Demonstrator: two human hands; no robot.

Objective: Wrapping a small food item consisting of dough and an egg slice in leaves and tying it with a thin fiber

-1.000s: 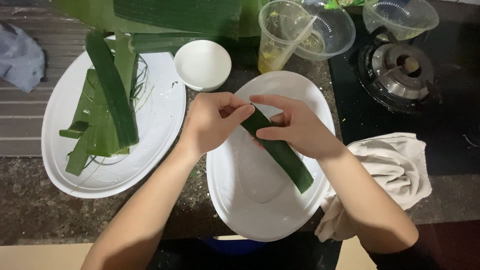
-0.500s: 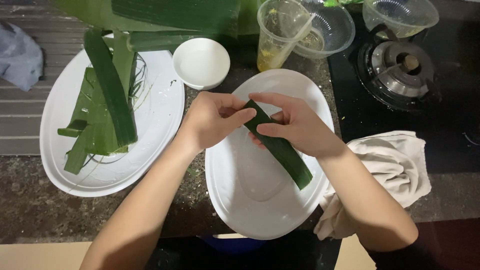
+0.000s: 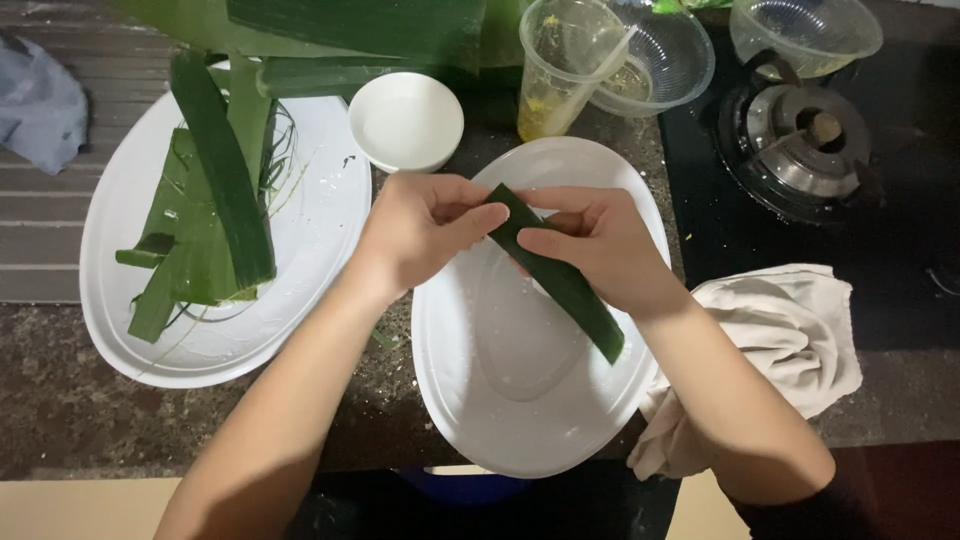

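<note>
Both of my hands hold one dark green leaf strip (image 3: 570, 288) above a large white oval plate (image 3: 520, 400). My left hand (image 3: 425, 225) pinches the strip's upper end between thumb and fingers. My right hand (image 3: 595, 245) grips the strip just below, with its thumb on top. The strip's lower end slants down to the right over the plate. The plate's bare inside looks wet.
A second white oval plate (image 3: 130, 340) at the left carries several green leaf strips (image 3: 215, 190). A small white bowl (image 3: 405, 120), a clear plastic cup (image 3: 560, 65), clear plastic bowls (image 3: 665, 60), a gas burner (image 3: 800, 130), a beige cloth (image 3: 790, 340), and large leaves (image 3: 370, 25) surround them.
None of the objects moved. My hands and the leaf strip keep almost the same pose over the plate.
</note>
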